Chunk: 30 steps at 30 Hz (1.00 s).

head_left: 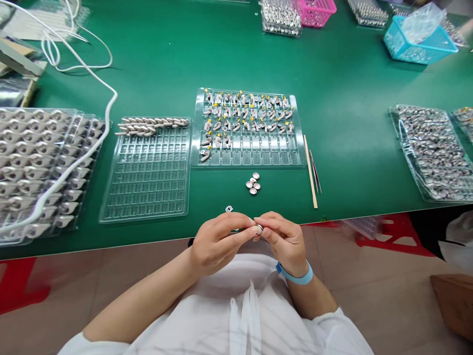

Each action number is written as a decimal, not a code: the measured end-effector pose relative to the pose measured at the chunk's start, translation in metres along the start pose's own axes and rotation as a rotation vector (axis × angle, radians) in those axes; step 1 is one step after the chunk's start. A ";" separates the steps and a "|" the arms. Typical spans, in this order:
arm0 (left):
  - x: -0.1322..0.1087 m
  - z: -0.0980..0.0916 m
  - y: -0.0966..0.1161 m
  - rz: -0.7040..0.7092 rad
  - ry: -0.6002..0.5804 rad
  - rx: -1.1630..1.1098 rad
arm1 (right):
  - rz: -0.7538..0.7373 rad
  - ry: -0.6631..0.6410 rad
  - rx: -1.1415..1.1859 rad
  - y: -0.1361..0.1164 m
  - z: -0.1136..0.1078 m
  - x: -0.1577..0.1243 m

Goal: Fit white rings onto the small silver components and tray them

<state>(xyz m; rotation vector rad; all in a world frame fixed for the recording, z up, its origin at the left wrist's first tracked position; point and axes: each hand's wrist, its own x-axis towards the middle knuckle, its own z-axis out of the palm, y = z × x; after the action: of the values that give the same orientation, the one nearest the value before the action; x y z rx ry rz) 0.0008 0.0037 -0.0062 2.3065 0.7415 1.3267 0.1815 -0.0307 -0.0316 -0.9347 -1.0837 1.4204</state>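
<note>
My left hand [221,241] and my right hand [284,241] meet at the table's front edge, both pinching a small round metal part [259,229] between their fingertips. Just beyond them lies a cluster of several round metal cups [253,184]. Small white rings [229,209] rest near my left fingers. Farther back, a clear tray [251,158] holds rows of curved metal parts with yellow bits; its front slots are partly bare. Another clear tray [148,182], to the left, has slim metal parts piled along its back edge.
A wooden stick [311,172] and tweezers [315,172] lie right of the middle tray. Filled trays stand at far left [33,172] and right [436,153]. A white cable [110,106] crosses the left side. Blue [417,49] and pink [318,12] baskets are at the back.
</note>
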 end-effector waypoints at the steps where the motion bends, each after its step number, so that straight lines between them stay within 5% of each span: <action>1: -0.001 0.000 0.000 -0.003 0.001 0.005 | -0.003 0.003 -0.003 0.000 0.000 0.000; 30: 0.000 0.001 0.007 -0.038 -0.014 0.059 | -0.318 -0.029 -0.370 -0.007 -0.004 0.000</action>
<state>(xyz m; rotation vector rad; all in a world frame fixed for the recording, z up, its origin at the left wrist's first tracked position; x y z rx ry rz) 0.0033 -0.0023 -0.0030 2.3331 0.8266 1.2864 0.1878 -0.0303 -0.0258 -0.9490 -1.4773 0.9928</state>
